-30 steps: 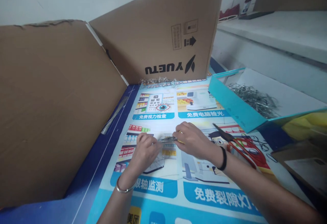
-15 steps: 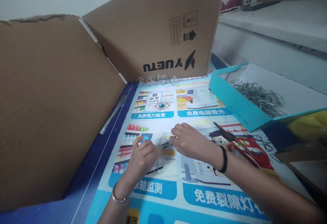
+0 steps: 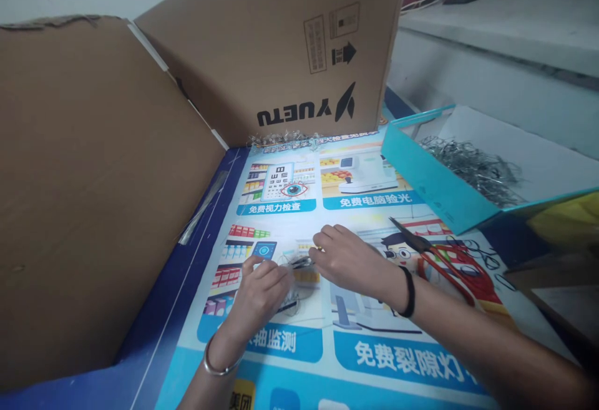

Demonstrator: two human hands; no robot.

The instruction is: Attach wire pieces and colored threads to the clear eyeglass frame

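My left hand (image 3: 262, 290) wears a silver bangle at the wrist. Its fingers are pinched on a small bunch of thin silvery wire strands (image 3: 302, 263), with thin clear loops hanging below. From the other side, my right hand (image 3: 344, 257), with a black band on its wrist, has its fingers closed at the far end of the same bunch. Both hands hover low over the printed sheet (image 3: 281, 241), and the fingertips hide part of the bunch. To the right lie orange-handled scissors (image 3: 433, 254), blades pointing away, beside several thin dark loops (image 3: 486, 257).
A turquoise box (image 3: 435, 179) holds a tangled heap of silvery wires (image 3: 472, 170). Cardboard panels (image 3: 281, 48) stand at the back and left. Along the back panel's foot lies a row of small clear, wiry pieces (image 3: 285, 140). Flat strips (image 3: 203, 207) lie at the left.
The camera view has shifted slightly. Both hands keep their closed hold on the silvery bunch, with only small finger movement.
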